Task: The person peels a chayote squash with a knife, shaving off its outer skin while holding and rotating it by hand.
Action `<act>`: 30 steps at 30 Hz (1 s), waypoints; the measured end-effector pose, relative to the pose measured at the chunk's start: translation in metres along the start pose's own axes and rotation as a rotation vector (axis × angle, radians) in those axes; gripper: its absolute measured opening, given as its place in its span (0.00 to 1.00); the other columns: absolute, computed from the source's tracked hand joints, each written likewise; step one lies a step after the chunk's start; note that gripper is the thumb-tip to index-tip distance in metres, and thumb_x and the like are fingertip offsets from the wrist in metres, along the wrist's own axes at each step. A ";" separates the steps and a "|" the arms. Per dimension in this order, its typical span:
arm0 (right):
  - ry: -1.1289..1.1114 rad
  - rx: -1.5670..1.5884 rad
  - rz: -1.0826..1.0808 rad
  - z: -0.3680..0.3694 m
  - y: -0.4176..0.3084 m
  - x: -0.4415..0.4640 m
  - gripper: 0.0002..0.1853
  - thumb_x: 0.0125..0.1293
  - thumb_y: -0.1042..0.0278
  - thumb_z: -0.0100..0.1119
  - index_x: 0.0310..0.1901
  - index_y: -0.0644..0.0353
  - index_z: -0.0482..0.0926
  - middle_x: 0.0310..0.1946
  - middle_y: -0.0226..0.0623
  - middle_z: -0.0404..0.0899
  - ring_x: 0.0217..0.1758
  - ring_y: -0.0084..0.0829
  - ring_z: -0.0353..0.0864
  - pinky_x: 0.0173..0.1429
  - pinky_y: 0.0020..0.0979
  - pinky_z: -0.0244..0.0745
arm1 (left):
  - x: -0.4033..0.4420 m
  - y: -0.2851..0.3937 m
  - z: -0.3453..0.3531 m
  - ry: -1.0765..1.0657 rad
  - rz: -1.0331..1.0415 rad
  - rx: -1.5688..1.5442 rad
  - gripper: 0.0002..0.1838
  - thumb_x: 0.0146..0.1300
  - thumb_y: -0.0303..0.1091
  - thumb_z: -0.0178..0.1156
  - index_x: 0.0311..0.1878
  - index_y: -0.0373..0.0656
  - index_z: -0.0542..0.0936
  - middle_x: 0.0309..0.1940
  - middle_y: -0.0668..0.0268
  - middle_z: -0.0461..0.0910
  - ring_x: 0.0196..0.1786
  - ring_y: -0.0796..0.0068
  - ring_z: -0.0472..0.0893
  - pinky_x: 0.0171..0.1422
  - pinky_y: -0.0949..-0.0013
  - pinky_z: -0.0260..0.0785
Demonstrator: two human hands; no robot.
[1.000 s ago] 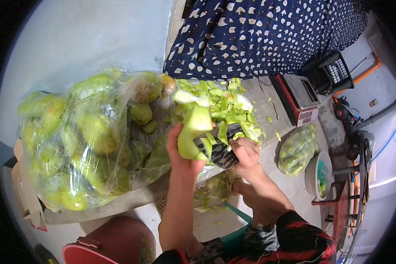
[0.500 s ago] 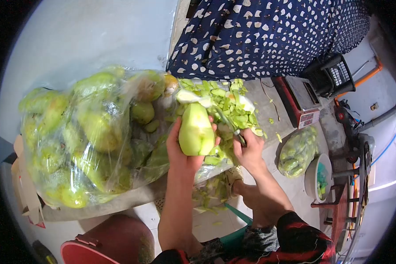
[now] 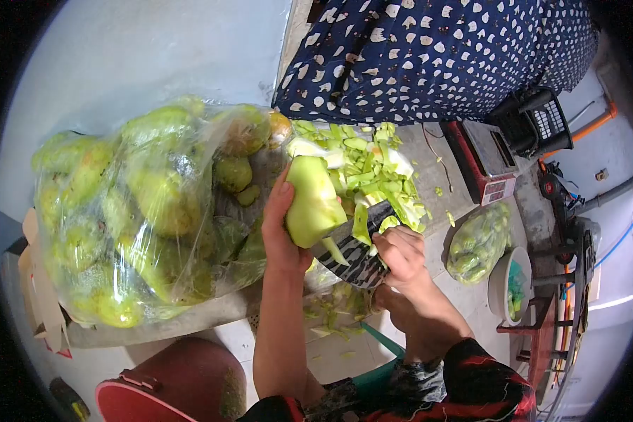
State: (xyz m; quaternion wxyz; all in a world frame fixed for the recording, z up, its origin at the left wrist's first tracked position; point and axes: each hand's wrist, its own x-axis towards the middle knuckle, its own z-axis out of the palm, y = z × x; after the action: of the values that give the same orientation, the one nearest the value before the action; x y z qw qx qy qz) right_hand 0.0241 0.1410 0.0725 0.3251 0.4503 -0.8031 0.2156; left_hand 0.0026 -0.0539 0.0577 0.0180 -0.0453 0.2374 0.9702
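Observation:
My left hand is wrapped round a large peeled green fruit, pale and smooth, held tilted over the ledge. My right hand is closed round the handle of a broad-bladed knife, whose shiny face shows dark striped reflections. The blade's near side lies close to the fruit's lower right end; whether it touches I cannot tell. Bits of green peel lie against the blade. Behind both hands spreads a pile of green peelings. The knife handle is mostly hidden by my fingers.
A clear plastic bag of unpeeled green fruits fills the left of the ledge. A red bucket stands below. To the right are a red scale, a black crate, a filled bag and a white basin.
The fruit has tipped, its lower end swinging right. The knife has turned from nearly edge-on to show its broad face, and my right hand has moved slightly down.

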 end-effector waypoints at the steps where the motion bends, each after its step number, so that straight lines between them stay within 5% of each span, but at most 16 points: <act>1: -0.001 0.001 0.000 0.000 0.000 0.000 0.13 0.42 0.73 0.60 0.32 0.68 0.75 0.19 0.34 0.64 0.18 0.32 0.69 0.19 0.33 0.62 | 0.000 -0.001 0.001 0.037 0.053 0.031 0.29 0.68 0.49 0.51 0.63 0.37 0.69 0.49 0.49 0.79 0.42 0.55 0.83 0.48 0.59 0.78; 26: -0.068 0.074 0.101 -0.008 -0.009 0.006 0.14 0.41 0.73 0.58 0.34 0.68 0.75 0.20 0.35 0.65 0.18 0.34 0.69 0.21 0.35 0.65 | -0.002 0.010 -0.005 -0.005 0.097 0.265 0.32 0.64 0.49 0.53 0.66 0.36 0.68 0.49 0.54 0.80 0.41 0.57 0.84 0.48 0.58 0.79; 30: -0.090 0.057 0.103 -0.007 -0.007 0.001 0.14 0.41 0.73 0.59 0.34 0.68 0.76 0.20 0.35 0.65 0.17 0.34 0.69 0.21 0.35 0.64 | 0.000 0.014 -0.007 -0.026 0.071 0.068 0.30 0.65 0.50 0.53 0.64 0.39 0.70 0.48 0.55 0.80 0.41 0.57 0.84 0.48 0.58 0.79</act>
State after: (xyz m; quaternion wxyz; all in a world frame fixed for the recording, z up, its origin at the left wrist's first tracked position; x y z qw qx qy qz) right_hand 0.0321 0.1419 0.0783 0.2640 0.4267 -0.8326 0.2345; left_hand 0.0020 -0.0700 0.0577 -0.0118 -0.0235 0.2714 0.9621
